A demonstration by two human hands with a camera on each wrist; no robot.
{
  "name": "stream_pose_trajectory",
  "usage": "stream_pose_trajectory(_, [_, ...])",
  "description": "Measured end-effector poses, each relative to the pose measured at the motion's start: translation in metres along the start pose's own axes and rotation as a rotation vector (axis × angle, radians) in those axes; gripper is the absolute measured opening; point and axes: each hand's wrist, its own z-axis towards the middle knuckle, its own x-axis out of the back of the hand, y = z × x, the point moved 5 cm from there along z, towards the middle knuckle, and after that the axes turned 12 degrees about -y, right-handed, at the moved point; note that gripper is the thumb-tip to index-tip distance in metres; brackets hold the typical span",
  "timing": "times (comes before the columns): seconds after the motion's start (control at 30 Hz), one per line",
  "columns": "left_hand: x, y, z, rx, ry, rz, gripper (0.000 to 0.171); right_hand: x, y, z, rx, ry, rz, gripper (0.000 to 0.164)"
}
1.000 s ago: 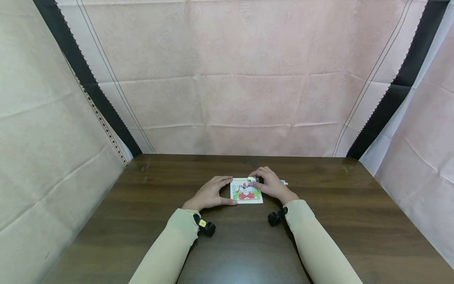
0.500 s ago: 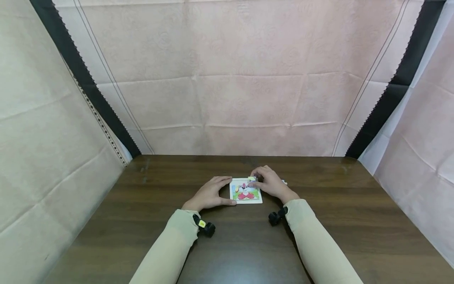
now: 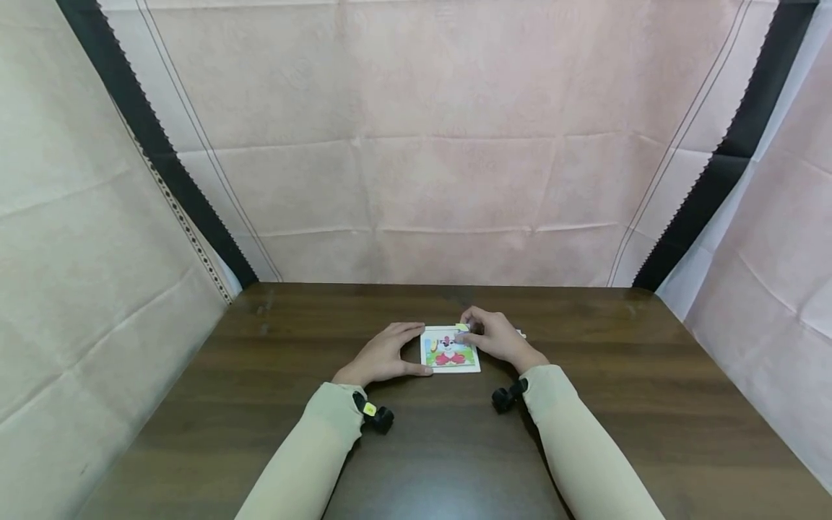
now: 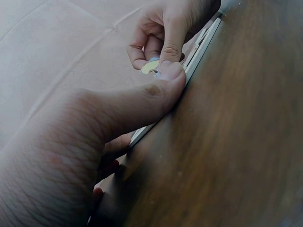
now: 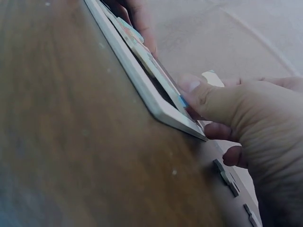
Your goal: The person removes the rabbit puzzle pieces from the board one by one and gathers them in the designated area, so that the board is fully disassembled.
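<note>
On the table lies a small white-framed jigsaw puzzle [image 3: 453, 367], its picture a pink-and-white cartoon animal on green. My left hand [image 3: 385, 357] grips its left side, thumb at the near left corner and fingers at the far one. Over the upper right part, my right hand [image 3: 497, 338] pinches a puzzle piece [image 4: 150, 66] with yellow and bluish colour between thumb and fingers. In the right wrist view the picture pieces [image 5: 137, 45] sit partly raised inside the frame [image 5: 135, 80], with a dark gap along the near edge. The right fingers hide the frame's far right corner.
Loose puzzle pieces [image 5: 227, 178] lie on the brown wooden table [image 3: 416, 448] to the right of the frame; one light piece [image 3: 522, 334] shows behind the right wrist. Pale cloth walls [image 3: 455, 180] stand behind the table and at both sides.
My right hand's knuckles have shifted slightly, and the yellowish piece in its fingers has tilted a little. The left hand and the puzzle have barely moved.
</note>
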Motion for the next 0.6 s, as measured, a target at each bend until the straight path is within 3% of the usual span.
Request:
stream_pose_trajectory(0.23, [0.0, -0.001, -0.001, 0.005, -0.025, -0.007, 0.105, 0.0, -0.005, -0.001, 0.057, -0.008, -0.019, 0.022])
stream_pose_trajectory(0.47, [0.005, 0.0, 0.0, -0.004, 0.008, 0.001, 0.104, 0.007, -0.014, 0.001, 0.098, 0.004, -0.088, 0.019])
stream_pose_trajectory(0.6, [0.002, 0.001, -0.002, 0.003, -0.016, 0.002, 0.104, 0.004, -0.018, -0.003, 0.112, -0.031, -0.124, 0.016])
